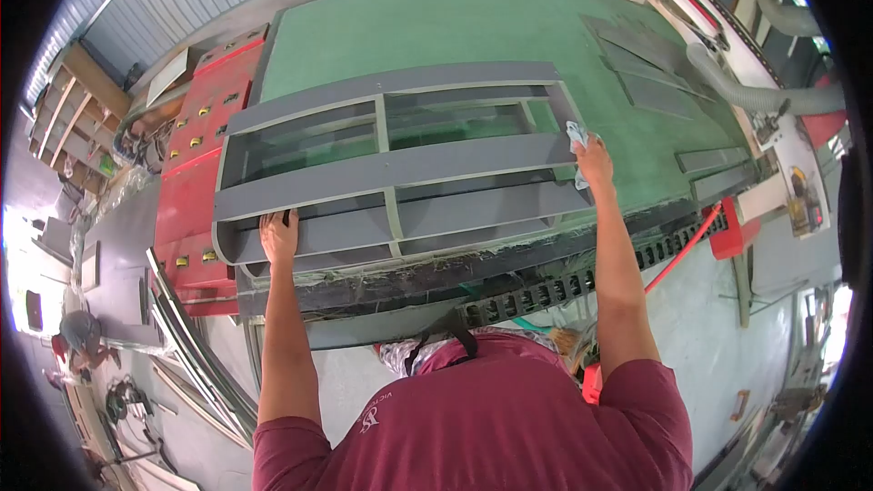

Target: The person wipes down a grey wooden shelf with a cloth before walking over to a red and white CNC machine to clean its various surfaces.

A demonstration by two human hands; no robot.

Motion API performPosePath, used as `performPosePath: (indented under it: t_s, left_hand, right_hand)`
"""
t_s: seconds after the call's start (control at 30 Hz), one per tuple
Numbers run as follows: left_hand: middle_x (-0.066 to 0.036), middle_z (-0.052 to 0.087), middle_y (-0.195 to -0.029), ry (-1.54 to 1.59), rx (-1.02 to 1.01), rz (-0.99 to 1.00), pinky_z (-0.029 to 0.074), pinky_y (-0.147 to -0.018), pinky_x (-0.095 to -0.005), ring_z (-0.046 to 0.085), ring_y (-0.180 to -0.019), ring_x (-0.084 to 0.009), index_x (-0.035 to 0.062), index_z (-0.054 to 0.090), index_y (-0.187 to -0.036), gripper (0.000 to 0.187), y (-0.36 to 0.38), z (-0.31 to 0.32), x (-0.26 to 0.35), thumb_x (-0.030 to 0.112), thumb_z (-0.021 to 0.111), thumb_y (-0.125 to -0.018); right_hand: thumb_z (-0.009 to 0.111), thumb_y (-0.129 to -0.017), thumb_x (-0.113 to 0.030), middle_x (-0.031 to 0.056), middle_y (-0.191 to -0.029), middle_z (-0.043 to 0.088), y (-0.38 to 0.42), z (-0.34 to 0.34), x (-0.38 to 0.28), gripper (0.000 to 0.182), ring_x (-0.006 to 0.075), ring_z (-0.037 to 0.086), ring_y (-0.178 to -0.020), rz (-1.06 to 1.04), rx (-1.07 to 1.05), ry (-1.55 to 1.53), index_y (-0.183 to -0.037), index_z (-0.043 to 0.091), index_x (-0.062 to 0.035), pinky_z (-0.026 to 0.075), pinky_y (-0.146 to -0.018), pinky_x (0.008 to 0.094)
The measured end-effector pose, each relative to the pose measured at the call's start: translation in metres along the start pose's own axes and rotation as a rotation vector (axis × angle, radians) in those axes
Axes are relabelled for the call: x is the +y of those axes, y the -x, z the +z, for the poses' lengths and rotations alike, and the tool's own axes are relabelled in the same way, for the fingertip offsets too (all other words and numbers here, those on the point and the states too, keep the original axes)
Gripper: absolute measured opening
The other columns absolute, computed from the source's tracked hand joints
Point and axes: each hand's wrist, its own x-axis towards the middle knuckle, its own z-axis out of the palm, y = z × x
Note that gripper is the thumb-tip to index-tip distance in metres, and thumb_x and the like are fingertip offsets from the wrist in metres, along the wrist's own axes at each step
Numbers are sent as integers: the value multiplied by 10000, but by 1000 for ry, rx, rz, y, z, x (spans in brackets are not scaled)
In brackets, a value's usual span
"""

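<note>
A grey panel frame (318, 179) with several open compartments lies on the green-topped table (364, 23). At its right end, my right hand (595, 162) is closed on a light blue cloth (576, 138), which touches the frame's edge. My left hand (279, 235) rests at the near left part of the frame, under the edge of a long board; its fingertips are partly hidden there, and whether it grips the board cannot be made out.
Grey boards (650, 68) lie on the table's right side. Red machine panels (195, 182) run along the left. A grey hose (755, 95) hangs at the right. Long strips (195, 345) lean at the lower left, near another person (82, 336).
</note>
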Motion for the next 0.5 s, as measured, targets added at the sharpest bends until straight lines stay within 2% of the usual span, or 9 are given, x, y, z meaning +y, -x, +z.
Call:
performPosePath:
  t_s: [0.07,0.3,0.5]
  left_hand:
    - [-162,594,-1178,-62,14,15,335,-1040,-395,501,-1145,-336,38,643,-1099,390,1,-3,3,327,572,-847]
    - [-168,616,-1121,-18,51,10,356,-1022,-401,522,-1109,-342,19,653,-1060,372,3,-2,2,308,584,-837]
    - [-173,622,-1086,-1,79,35,361,-1018,-406,533,-1078,-336,17,654,-1034,349,3,-5,5,293,586,-832]
  right_hand:
    - [514,-903,-393,215,-1233,524,-1,-3,1,524,401,540,-1083,52,-35,-93,-1305,436,-66,449,-894,471]
    - [530,-895,-387,220,-1162,553,-7,-3,-2,511,383,575,-1034,56,-16,-24,-1300,439,-89,478,-856,470]
    - [541,-892,-379,218,-1102,581,-9,-6,-5,499,380,584,-1014,59,-17,6,-1271,457,-65,485,-839,472]
